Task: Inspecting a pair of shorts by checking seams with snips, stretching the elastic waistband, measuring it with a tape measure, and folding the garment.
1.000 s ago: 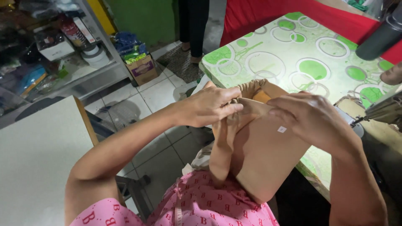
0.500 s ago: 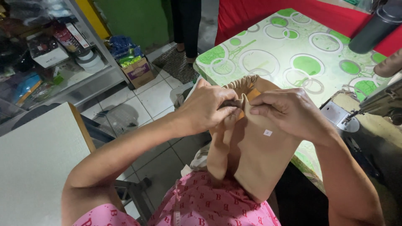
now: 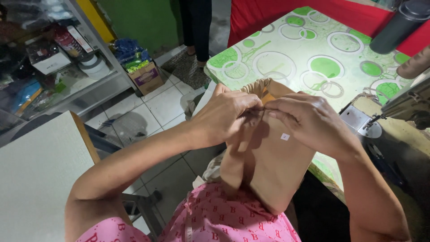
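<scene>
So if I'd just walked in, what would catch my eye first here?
Probably the two hands meeting in the middle: the left hand and right hand pinch the gathered top edge of a tan cloth that hangs down to the person's lap. Behind them lies a table cover with bright green circles. At the right edge sits a sewing machine.

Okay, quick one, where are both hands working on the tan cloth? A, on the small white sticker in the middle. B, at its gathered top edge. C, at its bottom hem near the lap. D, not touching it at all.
B: the left hand and right hand meet with fingertips pinching the tan cloth right at its gathered top edge, above the small white sticker.
</scene>
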